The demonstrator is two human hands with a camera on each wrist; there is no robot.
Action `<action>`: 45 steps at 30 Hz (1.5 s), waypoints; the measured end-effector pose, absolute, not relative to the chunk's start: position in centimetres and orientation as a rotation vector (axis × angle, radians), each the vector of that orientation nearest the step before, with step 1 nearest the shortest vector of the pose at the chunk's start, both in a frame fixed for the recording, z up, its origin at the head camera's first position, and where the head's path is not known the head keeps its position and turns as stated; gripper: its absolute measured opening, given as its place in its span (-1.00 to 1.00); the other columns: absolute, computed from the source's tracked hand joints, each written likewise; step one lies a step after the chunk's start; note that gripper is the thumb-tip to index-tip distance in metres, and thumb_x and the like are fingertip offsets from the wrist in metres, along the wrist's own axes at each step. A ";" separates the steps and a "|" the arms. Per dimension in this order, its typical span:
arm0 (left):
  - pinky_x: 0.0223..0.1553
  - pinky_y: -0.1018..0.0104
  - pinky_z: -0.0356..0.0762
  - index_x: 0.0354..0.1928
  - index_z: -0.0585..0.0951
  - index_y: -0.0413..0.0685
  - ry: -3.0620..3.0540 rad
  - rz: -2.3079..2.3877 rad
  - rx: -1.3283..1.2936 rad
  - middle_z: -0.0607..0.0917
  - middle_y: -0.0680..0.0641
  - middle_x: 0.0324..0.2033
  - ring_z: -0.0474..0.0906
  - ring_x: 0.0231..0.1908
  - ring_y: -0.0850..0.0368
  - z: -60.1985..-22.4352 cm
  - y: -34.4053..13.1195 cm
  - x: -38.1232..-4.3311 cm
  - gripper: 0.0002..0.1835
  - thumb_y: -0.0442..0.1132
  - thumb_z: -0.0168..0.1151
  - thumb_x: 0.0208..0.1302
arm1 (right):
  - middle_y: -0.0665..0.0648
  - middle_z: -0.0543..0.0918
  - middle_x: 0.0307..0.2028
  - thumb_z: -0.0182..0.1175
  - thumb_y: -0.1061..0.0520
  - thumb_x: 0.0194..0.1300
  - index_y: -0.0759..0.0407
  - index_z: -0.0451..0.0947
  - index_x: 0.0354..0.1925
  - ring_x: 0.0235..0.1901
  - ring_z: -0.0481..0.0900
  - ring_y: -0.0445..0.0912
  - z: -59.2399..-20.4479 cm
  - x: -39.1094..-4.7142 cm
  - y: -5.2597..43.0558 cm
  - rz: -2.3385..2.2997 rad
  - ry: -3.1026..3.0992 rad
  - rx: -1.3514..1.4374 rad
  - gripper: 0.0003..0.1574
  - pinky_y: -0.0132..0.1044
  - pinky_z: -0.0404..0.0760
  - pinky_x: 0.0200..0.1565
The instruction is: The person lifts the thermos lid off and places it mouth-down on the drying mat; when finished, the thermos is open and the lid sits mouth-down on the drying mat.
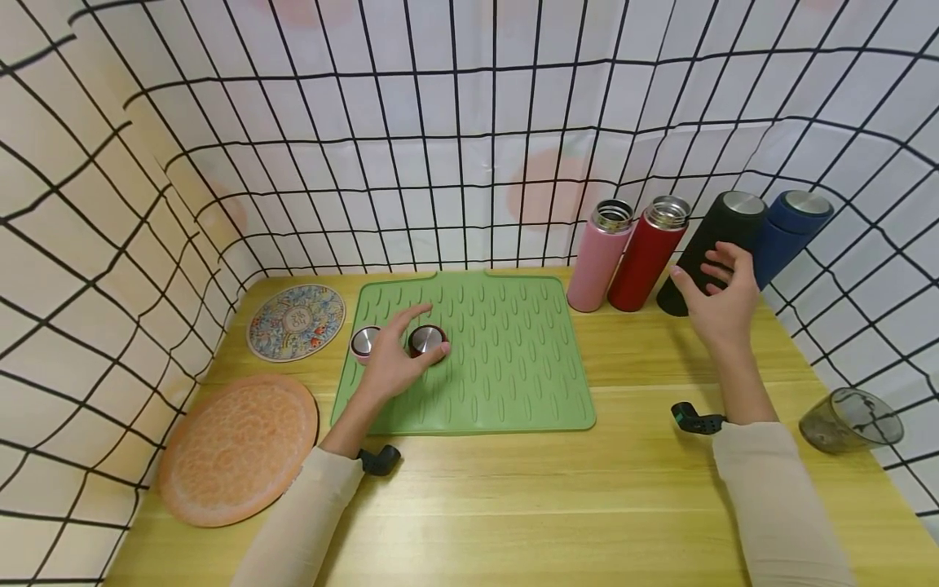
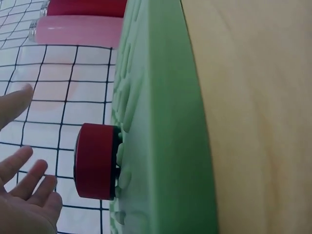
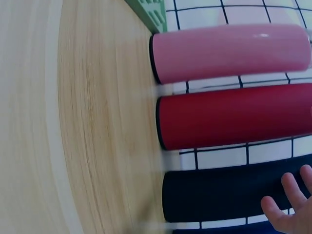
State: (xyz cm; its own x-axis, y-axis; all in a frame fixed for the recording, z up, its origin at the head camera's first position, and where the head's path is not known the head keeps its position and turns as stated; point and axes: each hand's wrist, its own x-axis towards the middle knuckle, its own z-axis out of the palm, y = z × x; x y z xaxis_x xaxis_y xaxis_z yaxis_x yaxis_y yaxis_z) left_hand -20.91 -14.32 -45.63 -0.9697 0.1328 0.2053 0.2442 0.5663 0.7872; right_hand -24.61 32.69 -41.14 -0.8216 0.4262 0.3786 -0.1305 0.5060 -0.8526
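My left hand (image 1: 396,359) hovers over the green mat (image 1: 506,350), its fingers spread and holding nothing. Beside it, a dark red bottle lid (image 1: 427,341) with a silver top lies on the mat; the left wrist view shows a gap between the hand and this red lid (image 2: 95,161). A pink lid (image 1: 364,342) sits just left of that hand. My right hand (image 1: 722,302), fingers loosely bent and apart, is in front of the capped black thermos (image 1: 707,244). Whether its fingertips touch the thermos I cannot tell.
An uncapped pink thermos (image 1: 597,261) and an uncapped red thermos (image 1: 645,257) stand left of the black one. A capped blue thermos (image 1: 788,232) stands right. A dark glass (image 1: 844,420), an orange round mat (image 1: 238,448) and a patterned round mat (image 1: 279,314) flank the table; a wire grid encloses it.
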 end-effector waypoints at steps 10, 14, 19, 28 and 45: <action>0.49 -0.10 0.30 0.45 0.47 0.25 -2.547 -1.442 -0.399 0.45 -0.01 0.45 0.33 0.47 -0.06 -45.3 -13.9 -21.0 -0.24 0.09 0.51 0.22 | -0.20 0.44 0.07 0.48 -0.11 0.23 -0.03 0.37 0.38 0.06 0.45 -0.29 -41.2 -24.8 34.1 1.241 -2.078 -0.382 -0.15 -0.45 0.46 0.00; 0.49 0.03 0.33 0.45 0.47 0.21 -2.489 -1.540 -0.440 0.47 0.02 0.42 0.38 0.44 -0.02 -45.0 -13.6 -21.0 -0.24 0.04 0.53 0.21 | -0.15 0.43 0.18 0.47 -0.16 0.22 -0.09 0.32 0.40 0.14 0.42 -0.26 -41.2 -25.0 34.6 1.245 -2.097 -0.437 -0.11 -0.40 0.47 0.06; 0.47 0.13 0.36 0.45 0.47 0.20 -2.463 -1.582 -0.468 0.50 0.06 0.40 0.41 0.42 0.06 -45.0 -13.1 -21.1 -0.22 0.00 0.55 0.19 | -0.03 0.39 0.38 0.45 -0.20 0.23 -0.17 0.24 0.46 0.31 0.42 -0.11 -41.3 -25.4 35.4 1.276 -2.152 -0.458 -0.04 -0.30 0.51 0.20; 0.48 0.08 0.34 0.47 0.43 0.27 -2.493 -1.612 -0.472 0.47 0.11 0.42 0.39 0.43 0.07 -45.0 -12.2 -21.3 -0.20 0.05 0.54 0.19 | 0.01 0.19 0.59 0.39 -0.25 0.28 -0.26 0.02 0.58 0.55 0.24 -0.01 -41.9 -26.7 36.7 1.406 -2.264 -0.438 0.10 -0.14 0.26 0.54; 0.48 -0.17 0.28 0.49 0.40 -0.03 -2.453 -1.738 -0.589 0.42 -0.17 0.46 0.34 0.46 -0.19 -42.5 -10.6 -20.0 -0.19 -0.28 0.52 0.20 | 0.07 0.27 0.55 0.37 -0.16 0.33 -0.15 0.06 0.59 0.53 0.26 -0.07 -43.1 -27.9 37.0 1.449 -2.249 -0.415 0.04 -0.25 0.21 0.55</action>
